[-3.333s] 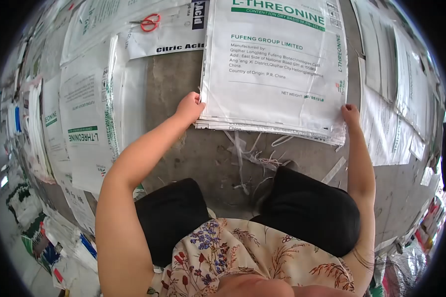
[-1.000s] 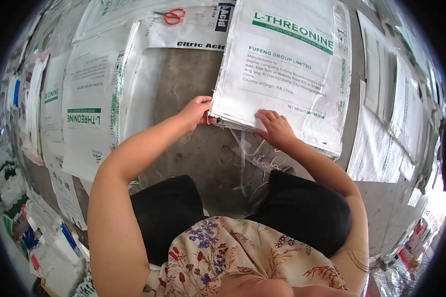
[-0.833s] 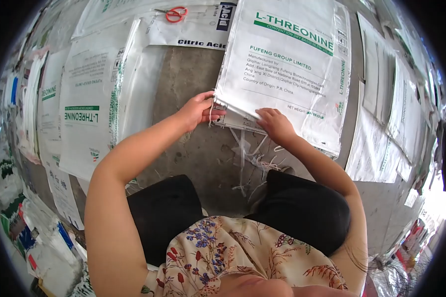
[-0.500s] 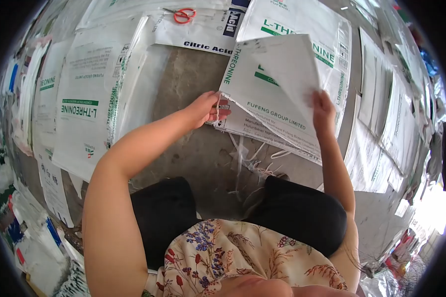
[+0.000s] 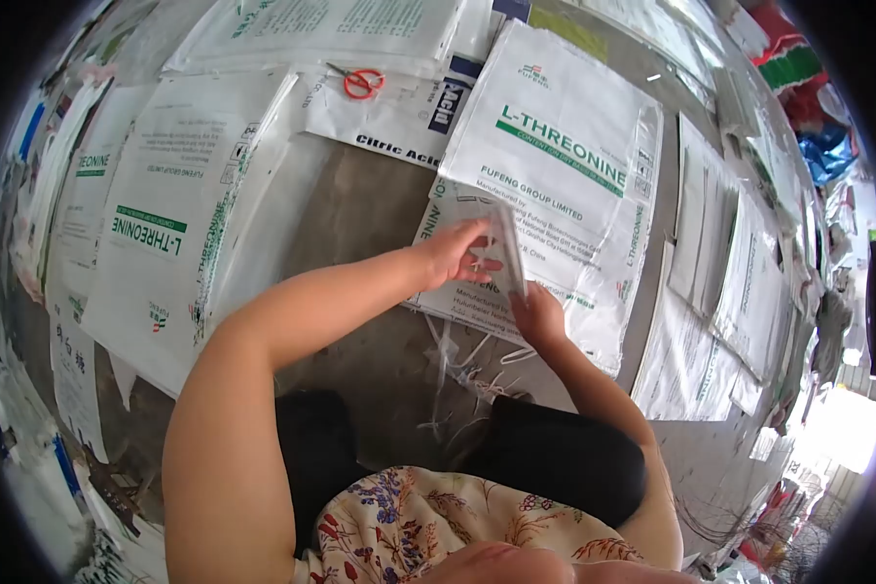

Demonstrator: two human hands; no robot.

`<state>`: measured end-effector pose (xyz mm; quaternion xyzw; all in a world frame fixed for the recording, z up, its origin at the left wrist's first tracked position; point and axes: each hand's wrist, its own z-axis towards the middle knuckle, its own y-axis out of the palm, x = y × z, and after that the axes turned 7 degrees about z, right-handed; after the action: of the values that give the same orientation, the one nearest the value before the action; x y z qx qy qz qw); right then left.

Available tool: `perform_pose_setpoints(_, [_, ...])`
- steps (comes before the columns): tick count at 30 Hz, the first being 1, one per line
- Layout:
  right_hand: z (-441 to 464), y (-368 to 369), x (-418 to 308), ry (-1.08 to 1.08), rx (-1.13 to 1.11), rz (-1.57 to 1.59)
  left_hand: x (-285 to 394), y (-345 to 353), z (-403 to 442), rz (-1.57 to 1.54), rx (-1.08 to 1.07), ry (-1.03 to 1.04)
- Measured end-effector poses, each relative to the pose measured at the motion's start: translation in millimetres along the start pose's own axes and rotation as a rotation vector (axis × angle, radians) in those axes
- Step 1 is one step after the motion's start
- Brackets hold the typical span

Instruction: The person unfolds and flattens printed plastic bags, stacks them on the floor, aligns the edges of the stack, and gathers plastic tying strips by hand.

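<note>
A stack of white L-THREONINE bags (image 5: 565, 127) lies on the floor in front of me, its top bag folded or lifted at the lower left. My right hand (image 5: 539, 313) is closed on the raised edge of that bag, near the stack's lower middle. Beside the same edge, on its left, my left hand (image 5: 459, 255) has its fingers spread, with nothing visibly held. Printed bag surfaces show beneath both hands. Whether the left fingertips touch the bag cannot be made out.
Red-handled scissors (image 5: 363, 84) rest on a Citric Acid bag (image 5: 380, 122) at the upper left. More printed bags (image 5: 156, 204) lie on the left, and overlapping white bags (image 5: 696, 336) on the right. White string scraps (image 5: 467, 375) lie on the floor before my knees.
The top bag's lower edge was lifted and turned back. My right hand went up with it, then came down toward the left. My left hand let go of the corner and its fingers spread.
</note>
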<state>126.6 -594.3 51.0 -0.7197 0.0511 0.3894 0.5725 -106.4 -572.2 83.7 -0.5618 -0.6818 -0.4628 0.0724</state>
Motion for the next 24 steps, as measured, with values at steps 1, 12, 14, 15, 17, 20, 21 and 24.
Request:
perform_pose_setpoints(1, [3.3,-1.5,10.1,0.209,0.011,0.05,-0.1,1.9,0.5,0.007,-0.036,0.022])
perform_pose_setpoints(12, [-12.2,-200.2,-9.9,0.166,1.181,0.138,-81.8,-85.4,1.2,1.377,0.612,-0.023])
perform_pose_setpoints(14, [-25.7,-193.0,1.7,0.192,1.135,-0.063,-86.8,-83.0,-4.0,1.345,0.597,-0.005])
perform_pose_setpoints(15, [-30.3,-188.0,11.9,0.21,1.081,-0.259,-87.4,-82.7,-4.5,1.309,0.589,0.017])
perform_pose_setpoints(17, [-26.2,-177.4,12.4,-0.118,0.932,-0.47,-89.2,-84.9,-2.6,1.326,0.576,0.006])
perform_pose_setpoints(20, [-6.0,-161.4,-17.7,-0.306,0.72,-0.372,-80.2,-77.3,-10.1,1.346,0.59,0.016])
perform_pose_setpoints(21, [-1.3,-153.7,-18.2,-0.326,0.66,-0.338,-77.2,-74.4,-13.3,1.353,0.609,0.039])
perform_pose_setpoints(24, [7.4,-129.0,-13.0,-0.351,0.526,-0.325,-78.7,-79.4,-11.9,1.368,0.588,0.026])
